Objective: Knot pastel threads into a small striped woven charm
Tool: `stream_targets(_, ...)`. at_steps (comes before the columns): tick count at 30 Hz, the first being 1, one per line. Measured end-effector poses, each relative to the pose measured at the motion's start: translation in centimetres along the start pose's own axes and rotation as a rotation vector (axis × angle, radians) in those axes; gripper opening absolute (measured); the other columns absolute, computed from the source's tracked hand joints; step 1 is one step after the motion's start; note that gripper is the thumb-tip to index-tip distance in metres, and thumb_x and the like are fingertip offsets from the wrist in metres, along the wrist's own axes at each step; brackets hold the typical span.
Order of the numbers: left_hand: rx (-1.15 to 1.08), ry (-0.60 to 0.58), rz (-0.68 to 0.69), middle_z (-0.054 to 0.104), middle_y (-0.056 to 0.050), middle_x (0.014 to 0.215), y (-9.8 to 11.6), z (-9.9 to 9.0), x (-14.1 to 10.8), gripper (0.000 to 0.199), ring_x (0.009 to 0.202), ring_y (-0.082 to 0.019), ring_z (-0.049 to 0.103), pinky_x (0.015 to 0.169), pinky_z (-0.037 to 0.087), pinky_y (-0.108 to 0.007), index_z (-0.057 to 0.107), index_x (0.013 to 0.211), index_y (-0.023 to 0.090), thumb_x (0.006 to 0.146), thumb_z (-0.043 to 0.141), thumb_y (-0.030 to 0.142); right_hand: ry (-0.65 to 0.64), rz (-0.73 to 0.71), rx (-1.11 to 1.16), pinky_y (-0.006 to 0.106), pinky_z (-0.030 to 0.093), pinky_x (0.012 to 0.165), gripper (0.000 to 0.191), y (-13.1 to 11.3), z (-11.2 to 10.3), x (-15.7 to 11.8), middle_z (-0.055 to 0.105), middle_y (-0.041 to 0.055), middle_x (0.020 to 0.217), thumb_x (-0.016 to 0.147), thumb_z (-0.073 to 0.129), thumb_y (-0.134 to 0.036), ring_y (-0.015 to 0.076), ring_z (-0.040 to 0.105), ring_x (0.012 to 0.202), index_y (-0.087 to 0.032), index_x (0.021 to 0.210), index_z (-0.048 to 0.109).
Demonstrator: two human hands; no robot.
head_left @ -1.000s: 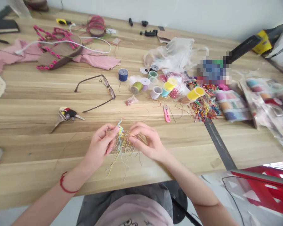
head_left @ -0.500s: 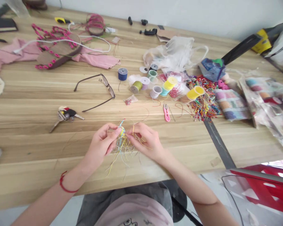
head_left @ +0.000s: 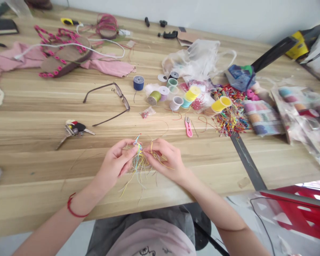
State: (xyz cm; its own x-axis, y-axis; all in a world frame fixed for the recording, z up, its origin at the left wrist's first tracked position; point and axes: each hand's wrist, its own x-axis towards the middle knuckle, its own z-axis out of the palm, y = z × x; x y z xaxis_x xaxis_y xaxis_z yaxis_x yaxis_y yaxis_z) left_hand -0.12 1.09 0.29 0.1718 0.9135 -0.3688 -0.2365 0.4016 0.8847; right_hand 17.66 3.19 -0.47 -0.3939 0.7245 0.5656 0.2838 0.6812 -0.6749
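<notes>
Threads [head_left: 140, 169] in yellow and pale blue are hanging in a loose bunch between my hands, over the front part of the table [head_left: 42, 170], and a short twisted tip [head_left: 137, 140] is poking up from the top. My left hand [head_left: 113, 165] and right hand [head_left: 164, 160] are close together, both pinching the bunch, with the fingertips of each nearly meeting at its top. Long ends are straying down past my fingers towards the wood, though I can't tell whether they are touching it. A red string [head_left: 73, 209] is circling my left wrist.

Spread across the table beyond my hands, pink scissors [head_left: 188, 127] are lying nearest on the right, beside a small bag of beads [head_left: 148, 112] and a cluster of spools, including a blue spool [head_left: 138, 83], an olive spool [head_left: 154, 97] and a yellow spool [head_left: 220, 104]. A heap of colored thread clippings [head_left: 230, 117] is sitting to their right, below a crumpled plastic bag [head_left: 192, 58]. Glasses [head_left: 117, 101] and keys [head_left: 74, 129] are lying to my left, and farther back a sandal with pink beads [head_left: 64, 57] is resting on a pink cloth [head_left: 109, 67], with a white cable [head_left: 69, 45] crossing over it.
</notes>
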Motion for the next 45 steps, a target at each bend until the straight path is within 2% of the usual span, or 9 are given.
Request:
stream_targets(12, -0.034, -0.008, 0.023, 0.038, 0.014, 0.031, -0.2, 0.3, -0.3, 0.024, 0.027, -0.003, 0.02, 0.036, 0.016, -0.017, 0.053, 0.083, 0.022, 0.083, 0.068, 0.042, -0.011, 0.014, 0.006, 0.023, 0.045, 0.058, 0.006, 0.0, -0.1, 0.0, 0.062, 0.0001, 0.072, 0.09, 0.06, -0.013, 0.0099, 0.055, 0.062, -0.019, 0.091, 0.062)
stream_targets(19, -0.013, 0.003, 0.034, 0.037, 0.014, 0.031, -0.2, 0.3, -0.3, 0.025, 0.027, -0.003, 0.02, 0.036, 0.015, -0.018, 0.052, 0.084, 0.022, 0.082, 0.067, 0.042, 0.011, 0.129, -0.007, 0.02, 0.039, 0.049, 0.004, 0.0, 0.1, -0.2, 0.06, -0.0044, 0.061, 0.088, 0.062, -0.018, 0.0064, 0.044, 0.047, -0.019, 0.087, 0.066)
stream_targets(27, 0.011, 0.001, 0.04, 0.039, 0.014, 0.032, -0.7, 0.2, -0.1, 0.023, 0.028, -0.003, 0.021, 0.036, 0.016, -0.018, 0.052, 0.085, 0.022, 0.084, 0.067, 0.041, 0.045, 0.243, 0.119, 0.018, 0.03, 0.036, 0.002, 0.1, 0.5, -0.5, 0.074, -0.0021, 0.076, 0.083, 0.068, -0.021, 0.003, 0.039, 0.04, -0.021, 0.084, 0.07)
stream_targets(32, -0.021, 0.025, 0.047, 0.038, 0.014, 0.032, -0.5, 0.3, -0.2, 0.024, 0.027, -0.004, 0.021, 0.036, 0.016, -0.019, 0.053, 0.084, 0.022, 0.082, 0.068, 0.04, 0.005, 0.225, 0.065, 0.021, 0.04, 0.049, 0.008, 0.5, 0.2, -0.1, 0.059, -0.004, 0.06, 0.086, 0.067, -0.027, 0.007, 0.045, 0.048, -0.02, 0.083, 0.07)
stream_targets(35, -0.015, 0.05, 0.055, 0.038, 0.013, 0.031, -0.3, 0.3, -0.2, 0.023, 0.027, -0.004, 0.022, 0.036, 0.018, -0.018, 0.053, 0.083, 0.022, 0.082, 0.068, 0.041, -0.017, 0.192, 0.058, 0.029, 0.048, 0.07, 0.012, 0.5, -0.7, 0.5, 0.059, 0.002, 0.077, 0.086, 0.067, -0.028, 0.0137, 0.057, 0.073, -0.02, 0.077, 0.068)
stream_targets(37, -0.01, 0.071, 0.056, 0.038, 0.013, 0.031, -0.2, 0.3, -0.1, 0.023, 0.028, -0.004, 0.023, 0.036, 0.019, -0.018, 0.054, 0.083, 0.022, 0.083, 0.068, 0.041, 0.012, 0.197, 0.116, 0.04, 0.047, 0.088, 0.017, 0.6, -1.6, 0.9, 0.061, 0.0059, 0.097, 0.087, 0.066, -0.032, 0.0198, 0.058, 0.096, -0.022, 0.073, 0.067)
stream_targets(39, -0.016, 0.089, 0.052, 0.038, 0.013, 0.031, -0.2, 0.3, 0.0, 0.024, 0.028, -0.004, 0.022, 0.036, 0.018, -0.017, 0.054, 0.083, 0.022, 0.082, 0.068, 0.041, 0.061, 0.198, 0.276, 0.046, 0.044, 0.095, 0.026, 0.6, -2.5, 1.2, 0.061, 0.0047, 0.098, 0.088, 0.063, -0.039, 0.0229, 0.057, 0.104, -0.023, 0.068, 0.064)
stream_targets(42, -0.023, 0.099, 0.041, 0.038, 0.014, 0.032, -0.2, 0.3, 0.2, 0.026, 0.028, -0.004, 0.023, 0.035, 0.018, -0.017, 0.053, 0.083, 0.022, 0.081, 0.069, 0.042, 0.172, 0.143, 0.628, 0.041, 0.047, 0.08, 0.035, 0.4, -4.1, 1.7, 0.052, 0.0, 0.067, 0.09, 0.058, -0.045, 0.0204, 0.056, 0.076, -0.025, 0.061, 0.055)
stream_targets(45, 0.018, 0.11, 0.029, 0.04, 0.013, 0.033, -0.4, 0.3, 0.3, 0.026, 0.029, -0.004, 0.025, 0.036, 0.021, -0.016, 0.054, 0.084, 0.021, 0.081, 0.068, 0.043, 0.296, 0.115, 0.832, 0.032, 0.04, 0.059, 0.028, -0.2, -6.0, 1.9, 0.03, -0.0028, 0.052, 0.087, 0.064, -0.044, 0.0179, 0.039, 0.055, -0.031, 0.061, 0.06)
